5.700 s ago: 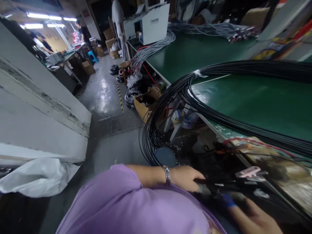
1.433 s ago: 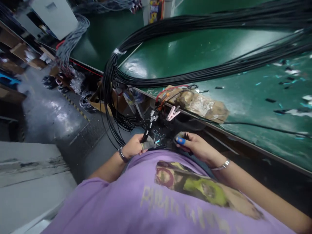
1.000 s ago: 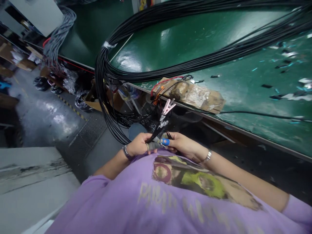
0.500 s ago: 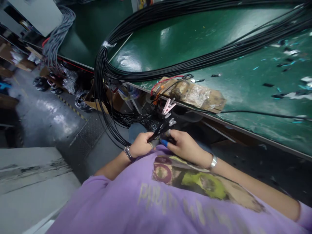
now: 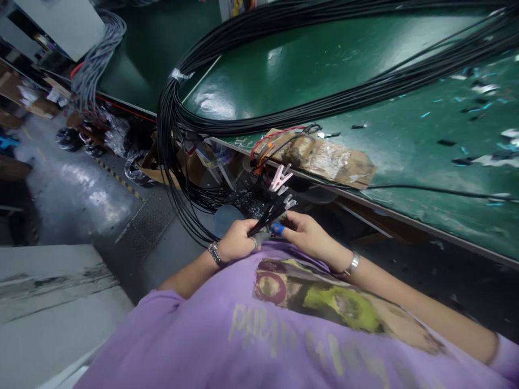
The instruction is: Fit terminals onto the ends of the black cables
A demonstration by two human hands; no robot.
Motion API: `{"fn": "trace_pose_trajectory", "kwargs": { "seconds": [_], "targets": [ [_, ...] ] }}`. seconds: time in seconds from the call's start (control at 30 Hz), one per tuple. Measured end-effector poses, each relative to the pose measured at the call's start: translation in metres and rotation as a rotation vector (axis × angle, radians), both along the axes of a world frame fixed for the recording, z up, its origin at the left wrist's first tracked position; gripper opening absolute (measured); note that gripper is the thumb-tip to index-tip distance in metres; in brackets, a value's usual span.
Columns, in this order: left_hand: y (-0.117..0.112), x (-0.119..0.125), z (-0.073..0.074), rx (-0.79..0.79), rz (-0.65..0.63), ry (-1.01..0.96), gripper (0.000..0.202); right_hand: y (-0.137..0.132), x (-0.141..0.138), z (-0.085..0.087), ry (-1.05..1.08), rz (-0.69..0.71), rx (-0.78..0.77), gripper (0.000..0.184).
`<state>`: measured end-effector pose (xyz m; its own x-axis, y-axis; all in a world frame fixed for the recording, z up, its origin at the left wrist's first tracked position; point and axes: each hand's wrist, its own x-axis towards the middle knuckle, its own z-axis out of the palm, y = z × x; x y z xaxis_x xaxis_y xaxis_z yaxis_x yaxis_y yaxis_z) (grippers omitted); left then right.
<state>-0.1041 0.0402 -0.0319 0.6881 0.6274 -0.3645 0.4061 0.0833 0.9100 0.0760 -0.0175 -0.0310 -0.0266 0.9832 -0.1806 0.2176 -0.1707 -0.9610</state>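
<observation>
My left hand (image 5: 237,244), with a watch on the wrist, is closed round a small bunch of black cable ends (image 5: 272,209) close to my stomach. My right hand (image 5: 308,239), with a blue cot on one fingertip, pinches the same cable ends just to the right of it. The ends carry pale tips and point up towards a pink clip (image 5: 279,177) at the bench edge. A thick bundle of black cables (image 5: 174,124) hangs off the green bench (image 5: 332,70) and loops down towards my hands.
A taped brown pad with red and black wires (image 5: 324,156) lies on the bench edge. Grey cables (image 5: 95,59) hang from a white machine (image 5: 60,21) at the far left. Boxes and cable reels (image 5: 138,167) stand on the floor under the bench. A grey surface (image 5: 48,302) is at my left.
Since 5.7 s ago my view swung from the aisle down to the bench. In the last second my hands came together on the cable ends, and the right fingers shifted slightly along them.
</observation>
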Motion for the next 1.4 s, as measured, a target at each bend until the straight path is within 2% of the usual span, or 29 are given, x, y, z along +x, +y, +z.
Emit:
{"fn": "trace_pose_trajectory", "kwargs": {
  "seconds": [0.13, 0.27, 0.4, 0.53, 0.7, 0.77, 0.97, 1.03, 1.1, 1.2, 1.4],
  "targets": [
    [-0.001, 0.000, -0.003, 0.045, 0.014, 0.018, 0.005, -0.003, 0.000, 0.004, -0.183, 0.080, 0.031, 0.015],
    [-0.002, 0.002, 0.000, 0.114, -0.001, 0.024, 0.012, -0.007, -0.003, 0.009, -0.403, 0.171, 0.139, 0.011],
    [-0.004, 0.003, 0.005, 0.109, -0.039, 0.020, 0.009, -0.002, -0.005, 0.004, -0.454, 0.101, 0.094, 0.008],
    [-0.004, 0.002, 0.007, 0.029, -0.031, 0.000, 0.011, 0.003, -0.002, -0.006, -0.335, 0.024, -0.030, 0.009],
    [-0.002, 0.001, 0.004, 0.026, 0.006, 0.000, 0.016, 0.001, 0.000, -0.003, -0.051, -0.028, 0.057, 0.020],
    [-0.001, 0.001, 0.003, 0.035, 0.011, 0.000, 0.015, -0.001, 0.000, 0.000, -0.055, 0.011, 0.074, 0.018],
    [-0.002, 0.000, -0.003, 0.108, 0.006, -0.014, 0.010, -0.007, -0.002, 0.006, -0.250, 0.133, 0.104, 0.012],
    [-0.002, 0.000, -0.003, 0.123, -0.001, -0.005, 0.009, -0.007, -0.003, 0.005, -0.299, 0.110, 0.120, 0.014],
    [-0.002, 0.000, -0.003, 0.098, 0.007, 0.018, 0.008, -0.006, -0.002, 0.002, -0.323, 0.018, 0.130, 0.015],
    [-0.002, -0.001, -0.002, 0.045, 0.025, 0.033, 0.005, -0.005, -0.001, 0.002, -0.224, -0.077, 0.127, 0.019],
    [-0.002, 0.000, -0.001, 0.067, 0.013, 0.006, 0.014, -0.004, -0.004, 0.009, 0.031, -0.004, -0.009, 0.038]
  ]
}}
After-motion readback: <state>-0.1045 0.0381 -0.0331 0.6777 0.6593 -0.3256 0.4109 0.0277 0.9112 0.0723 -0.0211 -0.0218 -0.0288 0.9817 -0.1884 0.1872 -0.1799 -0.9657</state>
